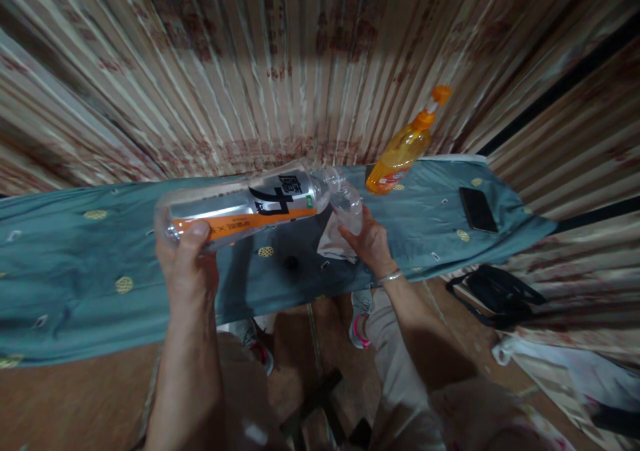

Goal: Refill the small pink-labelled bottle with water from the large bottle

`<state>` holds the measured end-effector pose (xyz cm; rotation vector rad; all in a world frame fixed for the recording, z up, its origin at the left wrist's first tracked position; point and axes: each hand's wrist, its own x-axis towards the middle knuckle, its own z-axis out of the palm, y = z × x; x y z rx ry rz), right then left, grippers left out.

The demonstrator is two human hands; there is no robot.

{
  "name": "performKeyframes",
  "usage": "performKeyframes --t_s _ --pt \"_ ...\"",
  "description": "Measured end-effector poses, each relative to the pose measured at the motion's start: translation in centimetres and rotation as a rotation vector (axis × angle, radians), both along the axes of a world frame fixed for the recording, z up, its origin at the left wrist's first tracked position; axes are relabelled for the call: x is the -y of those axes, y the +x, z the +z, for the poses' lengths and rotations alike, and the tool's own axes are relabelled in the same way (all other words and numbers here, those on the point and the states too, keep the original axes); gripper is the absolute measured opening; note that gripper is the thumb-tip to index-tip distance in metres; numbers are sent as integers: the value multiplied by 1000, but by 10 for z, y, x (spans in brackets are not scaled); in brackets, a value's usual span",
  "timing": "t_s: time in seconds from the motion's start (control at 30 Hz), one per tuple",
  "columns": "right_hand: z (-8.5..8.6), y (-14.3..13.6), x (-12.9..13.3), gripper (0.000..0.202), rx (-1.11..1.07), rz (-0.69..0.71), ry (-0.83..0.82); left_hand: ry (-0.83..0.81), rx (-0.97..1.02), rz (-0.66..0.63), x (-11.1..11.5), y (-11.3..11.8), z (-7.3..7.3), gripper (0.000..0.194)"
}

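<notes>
My left hand [193,257] is closed around the lower end of a large clear plastic bottle [240,204] with an orange and silver label. The bottle lies nearly level in the air, its neck pointing right. My right hand [370,241], a bracelet at its wrist, holds a small clear plastic cup [350,211] at the bottle's mouth. Whether mouth and cup touch I cannot tell. Below the cup a folded pale cloth [336,241] lies on the teal covered table [280,277]. A small dark cap-like thing [291,263] sits nearer the front edge.
A pump bottle of orange liquid [395,161] stands at the table's back right. To its right lies a black phone [479,209]. Pleated curtains [250,71] hang close behind the table. A black bag [495,294] rests on the floor at right.
</notes>
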<state>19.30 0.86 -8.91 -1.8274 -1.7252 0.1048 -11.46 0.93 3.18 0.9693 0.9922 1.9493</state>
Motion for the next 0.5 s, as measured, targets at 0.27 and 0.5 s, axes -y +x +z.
performKeyframes --t_s 0.27,0.5 --pt "2 -1 0 68 -10 7 9 -28 2 -8 2 2 2 57" --pt "3 -1 1 69 3 -7 4 -28 -41 -6 3 1 2 59"
